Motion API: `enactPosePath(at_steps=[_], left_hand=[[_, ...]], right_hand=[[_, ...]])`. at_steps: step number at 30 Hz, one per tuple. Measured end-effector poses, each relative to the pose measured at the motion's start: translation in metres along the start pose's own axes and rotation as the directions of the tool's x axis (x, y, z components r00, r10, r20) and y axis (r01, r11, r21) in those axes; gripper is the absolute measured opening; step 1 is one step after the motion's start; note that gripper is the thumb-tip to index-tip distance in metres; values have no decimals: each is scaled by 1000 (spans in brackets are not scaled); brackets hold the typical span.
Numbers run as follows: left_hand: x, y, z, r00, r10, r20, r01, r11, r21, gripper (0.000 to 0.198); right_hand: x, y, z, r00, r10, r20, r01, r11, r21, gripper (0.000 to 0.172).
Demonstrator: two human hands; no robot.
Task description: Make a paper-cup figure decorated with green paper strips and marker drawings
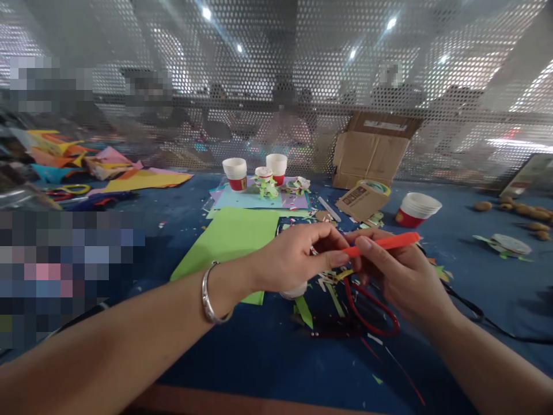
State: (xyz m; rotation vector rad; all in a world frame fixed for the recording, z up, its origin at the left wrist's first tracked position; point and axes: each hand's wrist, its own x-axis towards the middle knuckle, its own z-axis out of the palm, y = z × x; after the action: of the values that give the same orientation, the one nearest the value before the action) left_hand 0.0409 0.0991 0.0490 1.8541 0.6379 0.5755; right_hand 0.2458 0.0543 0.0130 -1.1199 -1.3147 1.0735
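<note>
An orange-red marker pen (391, 241) lies slantwise between my hands. My left hand (298, 256), with a silver bracelet at the wrist, pinches its left end between thumb and fingers. My right hand (395, 271) is closed around its middle, thumb on top. Below them on the blue table are red-handled scissors (375, 323), whose blades are partly hidden. Paper scraps (332, 297) lie around them, with a green paper strip (305, 314) near a small white round piece (294, 291) under my left hand. A sheet of light green paper (228, 233) reaches beneath my left forearm.
Stacked paper cups (234, 173) and small green paper-and-cup crafts (265, 184) stand farther back. A cardboard box (371, 153), a tape roll (375, 186) and another cup stack (418, 208) are at right. Coloured paper (147, 180) and scissors (73, 189) lie left. A black cable (484, 317) crosses the right.
</note>
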Motion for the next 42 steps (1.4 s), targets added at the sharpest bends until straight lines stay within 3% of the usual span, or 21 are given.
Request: enactPosePath(at_steps=[3, 5, 8, 10, 12, 13, 15, 17, 18, 21, 23, 25, 27, 28, 30, 32, 37, 42], left_hand=[[-9, -2, 9, 978, -189, 92, 207, 944, -256, 30], [-15, -4, 9, 962, -241, 129, 267, 930, -254, 38], [-27, -3, 3, 992, -124, 28, 123, 992, 39, 34], [-34, 1, -2, 998, 44, -50, -25, 946, 324, 29], [-40, 6, -6, 992, 99, -79, -59, 912, 406, 28], [-42, 7, -8, 996, 52, -77, -22, 938, 346, 30], [-44, 6, -14, 988, -155, 11, 154, 984, 86, 33], [-45, 0, -20, 937, -322, 138, 344, 920, -189, 35], [-44, -4, -23, 923, -354, 153, 384, 875, -295, 33], [-41, -16, -29, 940, -328, 89, 323, 781, -534, 14], [-39, -21, -32, 947, -308, 97, 306, 762, -570, 14], [-39, -24, -35, 957, -276, 83, 285, 859, -425, 26], [-41, -27, -39, 970, -238, 60, 243, 965, -102, 50], [-42, -29, -41, 971, -231, 63, 226, 971, 83, 63], [-45, -33, -44, 964, -255, 68, 211, 898, 386, 76], [-46, -35, -45, 962, -268, 51, 197, 813, 548, 76], [-43, -36, -43, 967, -252, 39, 175, 767, 617, 65], [-40, -38, -43, 972, -232, 47, 153, 766, 625, 60]], right_hand=[[-6, -4, 8, 998, 60, 30, -64, 985, 158, 28], [-9, -8, 14, 991, 122, 57, -132, 966, 224, 28], [-14, -11, 26, 982, 176, 64, -187, 943, 274, 32], [-16, -13, 34, 983, 175, 59, -185, 938, 293, 32], [-17, -13, 37, 984, 171, 49, -178, 940, 291, 32], [-15, -13, 35, 984, 176, 25, -175, 943, 284, 31], [-8, -12, 24, 979, 184, -88, -153, 947, 281, 29], [3, -11, 9, 943, 164, -288, -55, 934, 352, 24], [8, -9, 1, 932, 163, -323, -34, 928, 370, 22], [13, -6, -8, 941, 90, -325, 8, 958, 287, 18], [8, -4, -2, 971, 38, -235, 8, 982, 191, 16], [-1, -2, 8, 990, 12, -138, 0, 996, 88, 15], [-8, -1, 16, 998, -18, -67, 13, 997, -72, 18], [-10, 0, 19, 998, -40, -46, 32, 987, -155, 18], [-12, 2, 20, 996, -83, -24, 72, 954, -291, 20], [-13, 2, 21, 996, -90, 5, 86, 933, -351, 22], [-11, -8, 29, 999, -4, 43, 18, 945, -328, 27], [-2, -15, 35, 978, 16, 210, 76, 903, -424, 29]])
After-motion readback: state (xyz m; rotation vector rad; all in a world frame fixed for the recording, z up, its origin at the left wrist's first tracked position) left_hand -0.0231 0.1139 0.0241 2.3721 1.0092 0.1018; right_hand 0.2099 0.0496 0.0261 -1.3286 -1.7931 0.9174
